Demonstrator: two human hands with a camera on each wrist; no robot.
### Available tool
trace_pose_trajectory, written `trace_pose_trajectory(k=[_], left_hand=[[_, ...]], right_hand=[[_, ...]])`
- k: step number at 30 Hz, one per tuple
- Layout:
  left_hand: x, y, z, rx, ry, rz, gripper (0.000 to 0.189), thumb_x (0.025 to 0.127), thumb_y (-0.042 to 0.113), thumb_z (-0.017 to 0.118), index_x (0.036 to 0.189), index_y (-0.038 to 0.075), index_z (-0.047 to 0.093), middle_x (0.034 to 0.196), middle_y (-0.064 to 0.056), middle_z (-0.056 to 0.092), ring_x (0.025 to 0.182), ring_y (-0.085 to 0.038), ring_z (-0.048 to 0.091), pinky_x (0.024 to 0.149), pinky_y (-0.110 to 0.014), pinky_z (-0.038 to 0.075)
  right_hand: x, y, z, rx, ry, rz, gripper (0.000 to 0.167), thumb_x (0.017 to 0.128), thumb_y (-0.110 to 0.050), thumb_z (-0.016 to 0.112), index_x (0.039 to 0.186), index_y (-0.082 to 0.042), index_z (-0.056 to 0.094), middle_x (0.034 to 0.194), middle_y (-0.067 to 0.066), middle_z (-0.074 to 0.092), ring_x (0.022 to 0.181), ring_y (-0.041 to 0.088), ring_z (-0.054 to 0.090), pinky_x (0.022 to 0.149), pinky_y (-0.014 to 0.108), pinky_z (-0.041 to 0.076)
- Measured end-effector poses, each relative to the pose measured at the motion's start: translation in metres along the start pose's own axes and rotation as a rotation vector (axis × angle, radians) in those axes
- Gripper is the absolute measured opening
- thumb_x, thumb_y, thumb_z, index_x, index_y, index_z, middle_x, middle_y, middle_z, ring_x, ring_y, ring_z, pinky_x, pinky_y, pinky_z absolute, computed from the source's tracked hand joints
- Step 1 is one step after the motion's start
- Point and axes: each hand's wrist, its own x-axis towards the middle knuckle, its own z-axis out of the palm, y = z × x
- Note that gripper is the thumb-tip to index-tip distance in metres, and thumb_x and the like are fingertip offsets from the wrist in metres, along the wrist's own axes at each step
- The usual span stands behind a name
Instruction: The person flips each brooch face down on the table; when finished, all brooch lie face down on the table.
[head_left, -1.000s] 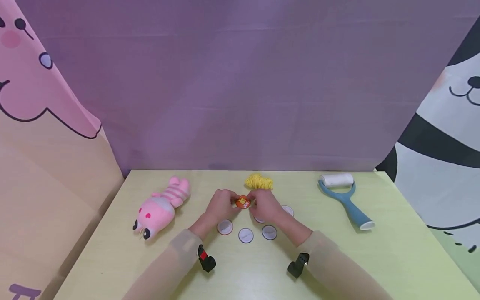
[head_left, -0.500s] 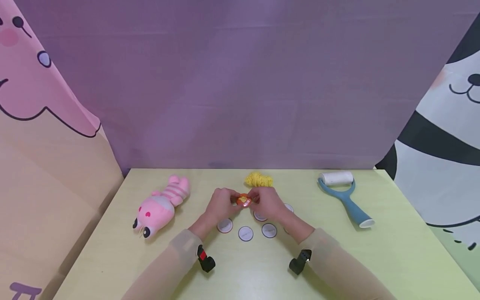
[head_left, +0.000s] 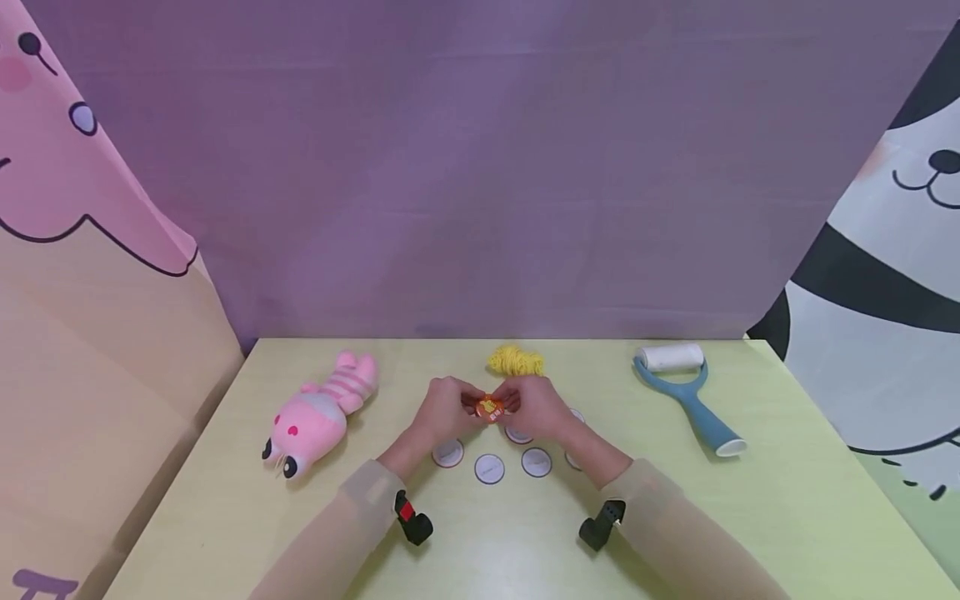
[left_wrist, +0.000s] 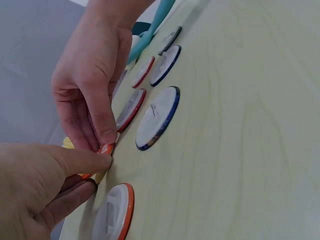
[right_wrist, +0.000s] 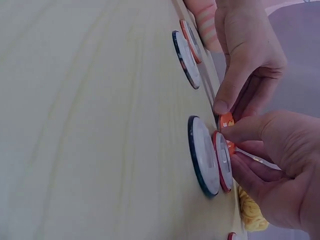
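Note:
An orange round pin badge (head_left: 490, 409) with a yellow and white print is held close over the table between both hands. My left hand (head_left: 447, 410) pinches its left edge between thumb and fingers. From the other side my right hand (head_left: 537, 408) pinches the right edge, fingertips partly hiding the badge. In the right wrist view a thin whitish strip (right_wrist: 257, 159) shows by the right fingers. Several more badges lie back side up around the hands, among them a blue-rimmed badge (left_wrist: 158, 118) and an orange-rimmed badge (left_wrist: 114, 214), with pins on their white backs.
Behind the hands lies a bundle of yellow cord (head_left: 516, 361). A pink plush toy (head_left: 318, 421) rests at the left, and a blue-handled lint roller (head_left: 690, 400) at the right. The pale wooden table (head_left: 795, 517) ends at a purple cloth backdrop (head_left: 480, 167).
Both hands stay nearly in place with the orange badge between them. The badge has tilted a little, and the fingers have shifted slightly around its edge.

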Motion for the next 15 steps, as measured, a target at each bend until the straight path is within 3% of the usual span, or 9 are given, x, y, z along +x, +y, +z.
trace_pose_trajectory(k=[6,15], left_hand=[[0.0,-0.0002,-0.0012,0.026,-0.023,-0.002,0.026,0.086,0.008,0.088,0.11,0.002,0.083,0.099,-0.011,0.083,0.088,-0.018,0.08,0.08,-0.03,0.065],[-0.0011,-0.0014,-0.003,-0.008,-0.01,0.035,0.024,0.089,0.005,0.085,0.112,-0.002,0.082,0.104,-0.014,0.083,0.093,-0.021,0.08,0.082,-0.028,0.065]], right_hand=[[0.0021,0.0014,0.0014,0.0,-0.022,-0.03,0.027,0.083,-0.008,0.088,0.108,-0.002,0.079,0.097,0.006,0.079,0.086,0.014,0.071,0.082,0.032,0.064],[0.0033,0.0025,-0.0044,0.041,-0.021,0.023,0.025,0.086,-0.017,0.09,0.107,-0.008,0.08,0.101,0.003,0.08,0.09,0.015,0.073,0.083,0.031,0.064]])
